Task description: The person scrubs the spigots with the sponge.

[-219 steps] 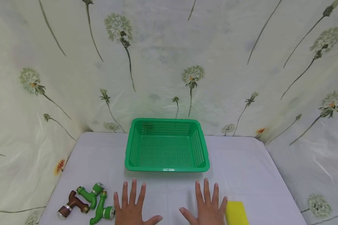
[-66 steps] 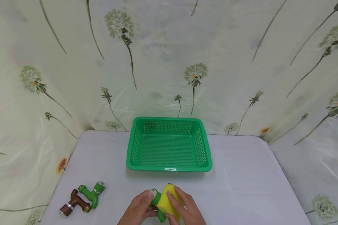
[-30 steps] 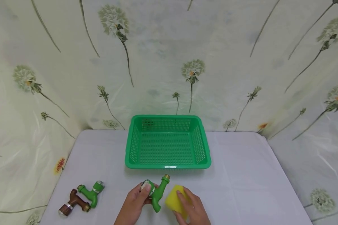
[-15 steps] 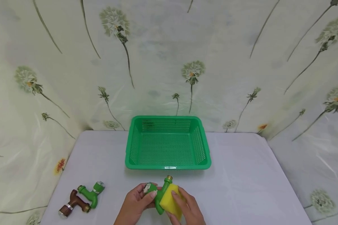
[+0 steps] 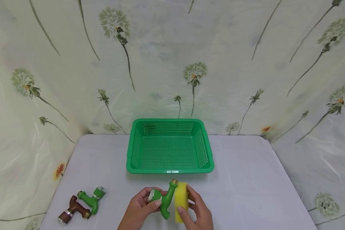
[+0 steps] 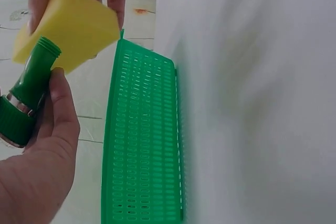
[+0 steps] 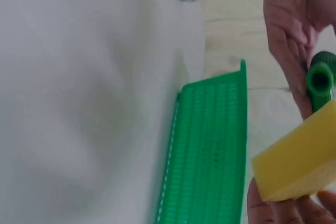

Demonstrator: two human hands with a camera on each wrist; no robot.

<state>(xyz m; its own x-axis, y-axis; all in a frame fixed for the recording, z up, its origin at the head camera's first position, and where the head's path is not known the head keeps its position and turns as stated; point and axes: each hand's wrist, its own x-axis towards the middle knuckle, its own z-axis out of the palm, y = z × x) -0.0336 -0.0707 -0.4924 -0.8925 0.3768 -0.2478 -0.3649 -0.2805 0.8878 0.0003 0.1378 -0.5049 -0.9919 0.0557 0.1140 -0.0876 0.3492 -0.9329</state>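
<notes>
My left hand [image 5: 142, 206] grips a green tap [image 5: 167, 199] by its knob end, thumb across the front. The tap's brass threaded end points up and away, its spout down toward me. Right beside it, my right hand [image 5: 199, 209] pinches a yellow sponge [image 5: 181, 201], thumb on the near face and fingers behind. The left wrist view shows the sponge [image 6: 73, 27] just past the tap's threaded end [image 6: 50, 45]. In the right wrist view the tap's round spout opening [image 7: 319, 80] faces the camera, above the sponge [image 7: 299, 156].
A green plastic basket [image 5: 170, 171] stands at the back middle of the white-covered table [image 5: 241, 179], beyond both hands. To the left lie a second green tap [image 5: 92, 201] and a brown tap [image 5: 74, 209], close together. A flowered sheet [image 5: 161, 64] hangs behind the table.
Earlier both hands lay flat and spread; since then they picked up the tap and sponge. Half a second ago the sponge lay against the tap's body; now it has shifted right and turned upright.
</notes>
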